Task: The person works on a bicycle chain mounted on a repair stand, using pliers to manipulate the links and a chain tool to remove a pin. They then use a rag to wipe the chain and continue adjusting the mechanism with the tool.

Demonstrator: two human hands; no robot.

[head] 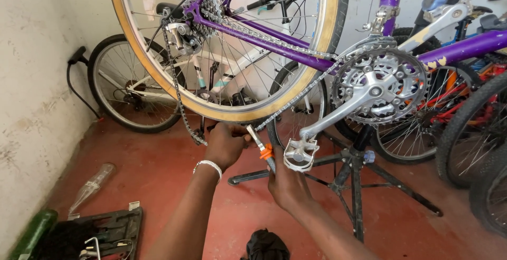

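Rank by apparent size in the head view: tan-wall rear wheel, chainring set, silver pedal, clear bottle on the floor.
1. tan-wall rear wheel, cropped at the top
2. chainring set
3. clear bottle and silver pedal: look about alike, and the pedal sits nearer the camera, so unranked.

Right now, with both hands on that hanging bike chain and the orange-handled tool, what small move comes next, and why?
Probably turn the orange-handled metal tool with the right hand, while the left hand steadies the slack grey bicycle chain: the tool's head sits at the chain, which droops loose below the rear sprockets.
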